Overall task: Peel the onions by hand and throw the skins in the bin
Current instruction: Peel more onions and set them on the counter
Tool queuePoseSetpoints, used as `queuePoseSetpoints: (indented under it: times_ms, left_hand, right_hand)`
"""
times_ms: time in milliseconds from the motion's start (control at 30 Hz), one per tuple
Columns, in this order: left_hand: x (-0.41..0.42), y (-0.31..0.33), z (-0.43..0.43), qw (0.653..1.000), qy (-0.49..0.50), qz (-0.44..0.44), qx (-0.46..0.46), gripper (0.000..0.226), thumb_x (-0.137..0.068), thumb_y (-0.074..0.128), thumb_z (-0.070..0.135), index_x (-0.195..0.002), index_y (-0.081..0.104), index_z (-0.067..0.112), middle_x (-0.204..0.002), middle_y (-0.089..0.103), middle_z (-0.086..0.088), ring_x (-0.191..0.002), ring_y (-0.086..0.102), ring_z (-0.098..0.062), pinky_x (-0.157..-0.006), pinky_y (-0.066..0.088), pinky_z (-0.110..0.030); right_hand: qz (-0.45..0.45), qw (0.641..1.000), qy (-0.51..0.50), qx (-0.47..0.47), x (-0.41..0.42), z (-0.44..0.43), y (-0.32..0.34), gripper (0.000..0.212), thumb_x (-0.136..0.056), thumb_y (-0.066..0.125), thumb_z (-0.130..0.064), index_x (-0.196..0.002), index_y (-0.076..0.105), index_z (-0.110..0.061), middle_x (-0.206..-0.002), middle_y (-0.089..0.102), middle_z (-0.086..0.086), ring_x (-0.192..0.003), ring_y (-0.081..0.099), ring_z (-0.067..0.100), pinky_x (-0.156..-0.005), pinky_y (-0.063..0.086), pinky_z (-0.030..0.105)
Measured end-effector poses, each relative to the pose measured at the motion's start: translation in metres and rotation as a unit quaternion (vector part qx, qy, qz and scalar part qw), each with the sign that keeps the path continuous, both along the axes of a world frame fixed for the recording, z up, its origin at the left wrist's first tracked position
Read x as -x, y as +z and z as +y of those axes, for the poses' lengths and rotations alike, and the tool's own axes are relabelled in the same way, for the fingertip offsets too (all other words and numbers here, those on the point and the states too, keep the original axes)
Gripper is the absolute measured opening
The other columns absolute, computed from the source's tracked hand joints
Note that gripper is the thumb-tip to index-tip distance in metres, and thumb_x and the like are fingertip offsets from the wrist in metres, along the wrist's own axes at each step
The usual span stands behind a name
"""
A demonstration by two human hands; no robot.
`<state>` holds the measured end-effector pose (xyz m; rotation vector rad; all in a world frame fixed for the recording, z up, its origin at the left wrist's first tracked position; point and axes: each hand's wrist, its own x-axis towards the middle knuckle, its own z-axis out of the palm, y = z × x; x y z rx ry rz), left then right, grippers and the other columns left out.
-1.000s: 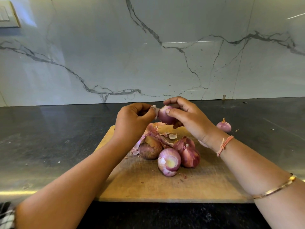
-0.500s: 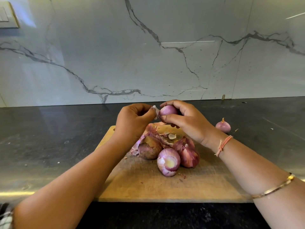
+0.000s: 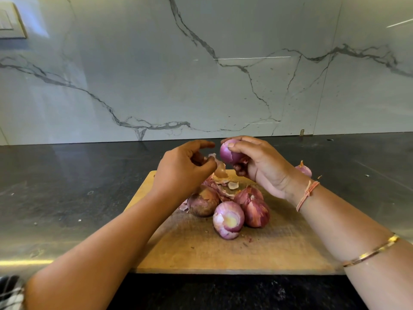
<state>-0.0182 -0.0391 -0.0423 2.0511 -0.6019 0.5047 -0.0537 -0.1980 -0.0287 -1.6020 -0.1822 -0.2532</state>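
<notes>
My right hand (image 3: 261, 166) holds a small purple onion (image 3: 230, 153) above the far end of a wooden cutting board (image 3: 223, 253). My left hand (image 3: 183, 168) is just left of it, its thumb and fingers pinching a strip of papery skin (image 3: 220, 168) that hangs below the onion. On the board lie three more onions: a brownish one (image 3: 202, 204), one with a cut pale face (image 3: 228, 220), and a reddish unpeeled one (image 3: 254, 209). Loose skins (image 3: 221, 189) are piled behind them. No bin is in view.
Another small onion (image 3: 304, 170) rests on the dark countertop (image 3: 67, 186) right of the board, half hidden by my right wrist. A marble backsplash (image 3: 201, 74) stands close behind. A wall switch plate (image 3: 11, 23) sits at the top left.
My left hand has pulled away from the onion to the left and down, drawing a strip of skin off it. My right hand has turned the onion slightly.
</notes>
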Motion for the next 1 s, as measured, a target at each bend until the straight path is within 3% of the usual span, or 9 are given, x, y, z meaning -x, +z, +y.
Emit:
queuePoseSetpoints:
  times_ms: [233,300,433,600,667,833,1000]
  left_hand:
    - [0.0067,0.0026,-0.0008,0.999,-0.034,-0.025,-0.02,0.036,-0.078,0.059,0.046,-0.109,0.069,0.032,-0.099,0.068,0.016,-0.091,0.062,0.003,-0.08,0.054,-0.025]
    - [0.008,0.0027,-0.0012,0.999,-0.034,-0.033,-0.02,0.039,-0.074,0.057,0.048,-0.108,0.069,0.03,-0.098,0.069,0.016,-0.092,0.062,0.002,-0.081,0.054,-0.025]
    - [0.0073,0.0021,-0.0003,0.999,-0.022,-0.032,-0.019,0.025,-0.079,0.066,0.041,-0.101,0.07,0.029,-0.091,0.069,0.016,-0.087,0.063,0.002,-0.079,0.056,-0.03]
    - [0.008,0.0019,-0.0025,0.998,0.0,-0.042,-0.036,0.018,-0.08,0.068,0.032,-0.096,0.072,0.027,-0.083,0.069,0.015,-0.082,0.064,0.0,-0.077,0.057,-0.032]
    - [0.0065,0.0018,-0.0015,0.998,0.017,-0.057,-0.031,0.013,-0.08,0.069,0.029,-0.092,0.073,0.025,-0.08,0.069,0.012,-0.078,0.064,-0.004,-0.074,0.056,-0.034]
    - [0.0026,0.0025,0.0008,0.996,0.042,-0.082,-0.011,0.007,-0.082,0.068,0.026,-0.082,0.073,0.022,-0.073,0.07,0.008,-0.07,0.064,-0.01,-0.068,0.054,-0.034]
    - [0.0009,0.0,-0.0021,0.998,0.0,-0.052,0.02,0.014,-0.085,0.064,0.027,-0.084,0.071,0.016,-0.075,0.069,0.003,-0.072,0.065,-0.017,-0.069,0.054,-0.041]
  right_hand:
    - [0.017,0.998,0.018,-0.053,-0.0015,0.0006,-0.0008,0.014,-0.094,0.052,-0.017,-0.098,0.062,-0.007,-0.077,0.059,0.008,-0.054,0.051,0.012,-0.049,0.041,0.019]
    - [0.016,0.998,0.028,-0.061,-0.0017,0.0016,-0.0013,0.011,-0.093,0.053,-0.014,-0.097,0.06,-0.007,-0.074,0.061,0.008,-0.056,0.053,0.015,-0.048,0.043,0.02]
    - [0.0,0.999,0.026,-0.042,-0.0019,0.0033,-0.0036,0.004,-0.091,0.058,-0.012,-0.089,0.061,-0.011,-0.075,0.062,0.007,-0.058,0.054,0.016,-0.049,0.042,0.021]
    - [-0.033,0.999,-0.009,0.01,-0.005,0.0015,-0.0079,0.005,-0.087,0.066,-0.017,-0.091,0.066,-0.014,-0.095,0.063,0.013,-0.085,0.057,0.025,-0.072,0.047,0.036]
    - [-0.037,0.999,-0.004,0.019,-0.0058,0.0019,-0.0091,0.01,-0.084,0.069,-0.019,-0.093,0.067,-0.013,-0.103,0.064,0.019,-0.092,0.059,0.024,-0.076,0.048,0.036]
    - [-0.042,0.999,0.021,0.015,-0.0035,0.0059,-0.0078,0.007,-0.089,0.061,-0.013,-0.092,0.067,-0.011,-0.098,0.063,0.017,-0.082,0.055,0.02,-0.058,0.044,0.021]
    - [-0.012,1.0,0.003,-0.015,-0.0041,0.0055,-0.0047,0.013,-0.094,0.047,-0.013,-0.093,0.061,-0.012,-0.093,0.058,0.013,-0.066,0.047,0.018,-0.049,0.034,0.021]
